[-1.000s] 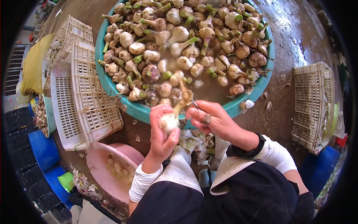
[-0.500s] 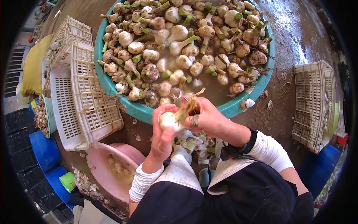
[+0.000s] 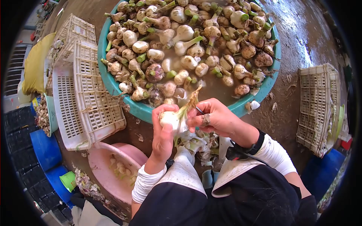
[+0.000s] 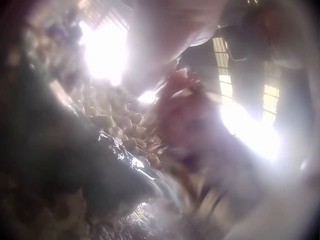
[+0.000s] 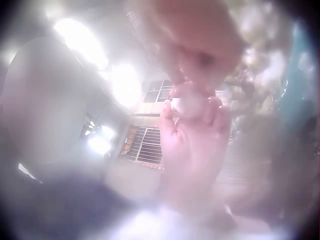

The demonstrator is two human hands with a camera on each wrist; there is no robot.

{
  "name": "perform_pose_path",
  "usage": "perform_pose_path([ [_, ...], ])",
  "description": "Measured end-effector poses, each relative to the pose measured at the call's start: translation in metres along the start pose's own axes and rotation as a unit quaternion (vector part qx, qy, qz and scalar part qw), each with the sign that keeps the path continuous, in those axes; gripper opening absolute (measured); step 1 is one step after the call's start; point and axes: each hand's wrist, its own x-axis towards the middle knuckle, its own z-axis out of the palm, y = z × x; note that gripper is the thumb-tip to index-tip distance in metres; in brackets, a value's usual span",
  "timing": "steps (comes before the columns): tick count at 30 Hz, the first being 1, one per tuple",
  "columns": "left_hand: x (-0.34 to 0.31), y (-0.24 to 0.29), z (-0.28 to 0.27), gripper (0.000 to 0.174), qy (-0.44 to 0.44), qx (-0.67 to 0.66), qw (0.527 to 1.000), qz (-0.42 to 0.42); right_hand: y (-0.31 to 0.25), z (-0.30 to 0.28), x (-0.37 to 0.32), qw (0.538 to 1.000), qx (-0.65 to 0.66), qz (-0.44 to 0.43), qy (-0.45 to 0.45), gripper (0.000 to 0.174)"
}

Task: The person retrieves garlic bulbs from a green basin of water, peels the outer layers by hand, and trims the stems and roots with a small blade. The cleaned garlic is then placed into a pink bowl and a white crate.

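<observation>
In the head view a white garlic bulb (image 3: 168,119) with a pale green stalk and brown, frayed leaf ends sits in my left hand (image 3: 162,141). The thumb and fingers grip the bulb from both sides. My right hand (image 3: 218,119) is curled around a thin metal tool (image 3: 200,110), most of it hidden by the fingers. Its fingertips are right at the stalk, where a strip of white skin hangs off the bulb. The right wrist view shows the left hand (image 5: 195,150) around the bulb, hazily; the left wrist view is blurred by glare.
A large green tub (image 3: 141,109) of murky water and many unpeeled garlic bulbs stands just ahead. White plastic crates (image 3: 98,101) stand to the left, another crate (image 3: 316,109) to the right. A pink basin (image 3: 98,171) is at lower left; peeled skins (image 3: 194,145) lie between the legs.
The right hand closed in on the stalk, then drew back slightly to the right. A white strip of skin now hangs from the bulb. The left hand keeps holding the garlic.
</observation>
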Motion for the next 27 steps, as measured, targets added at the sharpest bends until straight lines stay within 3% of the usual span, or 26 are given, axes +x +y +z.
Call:
perform_pose_path([
  [4,0.0,-0.003,-0.003,0.047,-0.017,-0.02,1.0,0.016,0.0,0.004,0.0,0.999,0.041,0.021,0.004,0.011],
  [7,0.001,-0.006,-0.006,0.05,-0.057,0.059,0.994,0.069,0.003,0.007,0.001,0.997,0.068,0.028,0.006,0.009],
  [10,0.002,-0.004,0.001,0.048,-0.018,0.142,0.984,0.106,0.01,0.016,0.002,0.997,-0.05,-0.065,0.01,0.012],
  [11,0.002,-0.003,0.003,0.041,0.024,0.124,0.99,0.068,0.01,0.015,0.003,0.997,-0.051,-0.064,0.009,0.012],
  [12,0.002,-0.001,0.004,0.035,0.067,0.105,0.992,0.03,0.011,0.014,0.004,0.965,-0.198,-0.17,0.022,0.016],
  [13,0.002,0.001,0.002,0.035,0.067,0.106,0.992,0.029,0.012,0.012,0.004,0.901,-0.338,-0.269,0.035,0.02],
  [14,0.002,0.003,-0.002,0.03,0.071,-0.004,0.994,-0.083,0.005,0.015,0.0,0.872,-0.41,-0.266,0.039,0.026],
  [15,0.002,0.004,-0.005,0.027,0.074,-0.114,0.972,-0.193,0.005,0.015,0.0,0.872,-0.41,-0.265,0.038,0.026],
  [17,0.001,0.0,-0.008,0.03,0.065,-0.121,0.966,-0.219,0.006,0.015,0.0,0.869,-0.432,-0.238,0.038,0.025],
  [21,0.0,0.0,-0.001,0.035,0.052,-0.111,0.976,-0.181,0.002,0.024,-0.005,0.887,-0.39,-0.23,0.089,0.024],
  [23,0.0,-0.001,0.003,0.039,0.04,-0.1,0.981,-0.163,0.009,0.021,0.0,0.964,-0.211,-0.132,0.098,0.021],
  [24,0.001,-0.001,0.004,0.041,0.038,-0.049,0.99,-0.125,0.007,0.019,-0.002,0.974,-0.192,-0.097,0.077,0.019],
  [26,0.001,0.0,0.004,0.044,0.036,0.002,0.996,-0.087,0.009,0.02,0.001,0.974,-0.164,-0.147,0.045,0.017],
  [27,0.001,0.0,0.001,0.043,0.035,-0.058,0.991,-0.117,0.009,0.02,0.002,0.971,-0.136,-0.196,0.012,0.016],
])
